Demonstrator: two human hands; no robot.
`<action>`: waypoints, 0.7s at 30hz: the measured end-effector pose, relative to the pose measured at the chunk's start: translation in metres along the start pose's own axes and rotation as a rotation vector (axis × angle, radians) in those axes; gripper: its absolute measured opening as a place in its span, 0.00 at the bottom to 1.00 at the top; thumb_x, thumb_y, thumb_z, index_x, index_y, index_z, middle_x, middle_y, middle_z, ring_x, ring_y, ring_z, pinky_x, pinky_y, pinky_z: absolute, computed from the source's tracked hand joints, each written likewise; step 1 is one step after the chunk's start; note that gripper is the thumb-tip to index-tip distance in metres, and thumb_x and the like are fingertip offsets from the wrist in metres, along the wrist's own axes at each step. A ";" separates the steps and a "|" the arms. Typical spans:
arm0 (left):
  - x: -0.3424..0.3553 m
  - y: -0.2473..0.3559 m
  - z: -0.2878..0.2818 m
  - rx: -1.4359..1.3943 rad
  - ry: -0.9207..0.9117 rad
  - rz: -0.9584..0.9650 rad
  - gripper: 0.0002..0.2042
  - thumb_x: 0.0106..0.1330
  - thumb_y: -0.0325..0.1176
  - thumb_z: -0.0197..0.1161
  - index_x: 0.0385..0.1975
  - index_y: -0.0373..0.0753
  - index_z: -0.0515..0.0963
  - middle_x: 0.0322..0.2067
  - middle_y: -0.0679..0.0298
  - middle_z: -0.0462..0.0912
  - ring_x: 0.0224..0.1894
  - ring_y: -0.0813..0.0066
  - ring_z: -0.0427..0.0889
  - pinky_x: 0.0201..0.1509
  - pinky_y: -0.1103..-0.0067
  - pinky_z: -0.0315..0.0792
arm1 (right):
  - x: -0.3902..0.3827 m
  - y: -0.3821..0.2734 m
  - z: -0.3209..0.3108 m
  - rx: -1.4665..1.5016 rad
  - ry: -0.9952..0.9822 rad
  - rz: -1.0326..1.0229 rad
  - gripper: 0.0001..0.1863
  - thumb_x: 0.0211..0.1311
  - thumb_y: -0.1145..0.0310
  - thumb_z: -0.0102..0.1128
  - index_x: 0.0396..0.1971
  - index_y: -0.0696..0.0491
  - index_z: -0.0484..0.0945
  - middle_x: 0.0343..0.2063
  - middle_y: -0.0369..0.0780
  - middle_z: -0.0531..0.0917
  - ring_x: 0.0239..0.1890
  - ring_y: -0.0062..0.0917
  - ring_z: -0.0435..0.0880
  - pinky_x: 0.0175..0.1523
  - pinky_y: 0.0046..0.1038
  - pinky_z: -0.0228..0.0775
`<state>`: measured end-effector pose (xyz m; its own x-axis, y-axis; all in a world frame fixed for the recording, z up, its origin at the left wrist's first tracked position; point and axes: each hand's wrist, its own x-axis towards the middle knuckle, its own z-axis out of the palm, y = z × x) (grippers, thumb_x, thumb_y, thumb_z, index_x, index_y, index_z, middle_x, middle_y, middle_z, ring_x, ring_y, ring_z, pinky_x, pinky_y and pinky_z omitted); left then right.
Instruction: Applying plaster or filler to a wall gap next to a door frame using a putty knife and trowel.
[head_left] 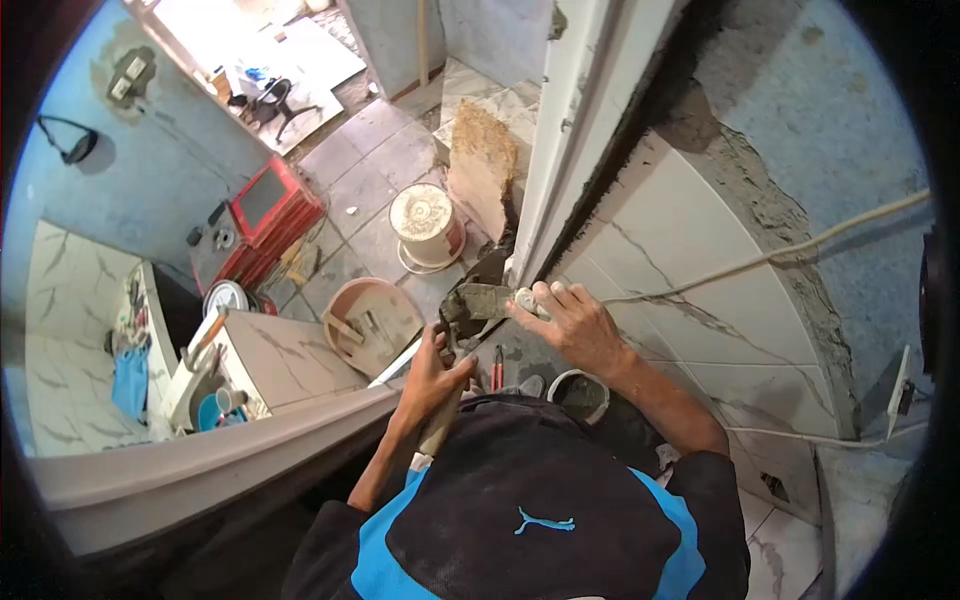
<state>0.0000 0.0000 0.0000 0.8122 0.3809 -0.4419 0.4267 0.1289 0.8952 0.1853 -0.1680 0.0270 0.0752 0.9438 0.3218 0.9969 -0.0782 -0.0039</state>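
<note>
My left hand (428,375) is closed on a trowel (436,428) with a pale handle; its dark, mortar-smeared head is partly hidden. My right hand (572,325) grips a scraper (483,300) whose flat, grey-coated blade lies against the dark mortar (458,313) on that trowel. Both tools are held beside the foot of a white door frame (565,130). Red-handled pliers (497,370) lie on the floor below my hands, near a dark bucket (580,395).
Ahead stand an upturned white bucket (422,220), a pink basin (373,330) and a tan board (480,170). A red appliance (262,215) is at the left, beside a tiled counter (285,365). A cable (760,258) crosses the tiled right wall; beyond is a doorway.
</note>
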 end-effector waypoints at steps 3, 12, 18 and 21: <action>0.004 0.007 0.003 -0.070 0.021 0.179 0.27 0.58 0.21 0.61 0.56 0.32 0.58 0.49 0.54 0.72 0.41 0.72 0.77 0.41 0.78 0.76 | -0.003 -0.002 0.001 -0.116 0.055 0.043 0.24 0.54 0.70 0.51 0.54 0.44 0.75 0.41 0.43 0.75 0.39 0.28 0.75 0.39 0.27 0.67; -0.010 0.033 0.004 -0.104 0.263 0.234 0.25 0.56 0.23 0.58 0.54 0.37 0.58 0.37 0.56 0.76 0.24 0.74 0.77 0.24 0.81 0.73 | -0.046 -0.016 -0.034 0.328 0.232 0.511 0.20 0.60 0.68 0.53 0.54 0.52 0.72 0.40 0.46 0.76 0.39 0.34 0.78 0.42 0.33 0.71; -0.008 0.079 0.027 -0.479 0.310 0.375 0.25 0.61 0.27 0.48 0.59 0.39 0.52 0.40 0.53 0.78 0.20 0.75 0.73 0.19 0.81 0.68 | -0.040 -0.020 -0.012 1.574 0.734 0.869 0.20 0.72 0.61 0.42 0.55 0.58 0.68 0.43 0.43 0.77 0.46 0.27 0.76 0.51 0.27 0.68; -0.001 0.099 0.022 -0.526 0.357 0.423 0.23 0.62 0.27 0.48 0.57 0.40 0.54 0.38 0.55 0.78 0.19 0.77 0.72 0.18 0.82 0.67 | -0.007 -0.024 -0.044 1.848 0.826 0.930 0.20 0.73 0.59 0.40 0.54 0.57 0.69 0.41 0.40 0.77 0.44 0.21 0.75 0.49 0.25 0.68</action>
<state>0.0499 -0.0080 0.0874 0.6482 0.7562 -0.0893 -0.2110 0.2911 0.9331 0.1600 -0.1870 0.0664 0.8666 0.4902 -0.0930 -0.3561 0.4771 -0.8035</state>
